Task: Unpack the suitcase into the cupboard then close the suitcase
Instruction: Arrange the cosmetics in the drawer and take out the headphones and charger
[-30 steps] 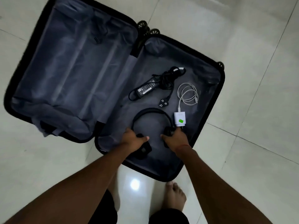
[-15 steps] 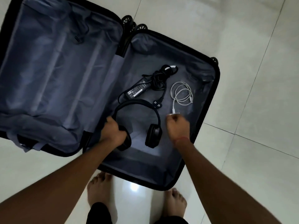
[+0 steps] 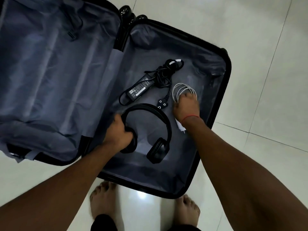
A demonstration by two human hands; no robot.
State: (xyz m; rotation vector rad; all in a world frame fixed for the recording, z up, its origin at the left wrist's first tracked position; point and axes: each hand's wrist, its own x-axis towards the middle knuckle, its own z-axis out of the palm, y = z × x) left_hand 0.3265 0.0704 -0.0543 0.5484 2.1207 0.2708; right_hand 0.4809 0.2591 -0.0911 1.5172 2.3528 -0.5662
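A black suitcase (image 3: 223,100) lies open on the floor, grey lining in both halves. In its right half rest black headphones (image 3: 160,124), a black laptop adapter (image 3: 140,88) with its bundled cord, and a coiled white cable (image 3: 179,88). My left hand (image 3: 119,130) grips the left ear cup of the headphones. My right hand (image 3: 186,106) rests on the white cable, fingers curled into the coil. A white plug (image 3: 180,128) peeks out beneath my right wrist.
The left half (image 3: 55,72) of the suitcase holds only lining and straps. Wheels (image 3: 128,14) stick up at the hinge end. My bare feet (image 3: 103,197) stand on white floor tiles (image 3: 266,64) at the near edge.
My right hand moved forward from the white plug onto the coiled cable. My left hand kept its hold on the headphones' left ear cup. The camera moved closer.
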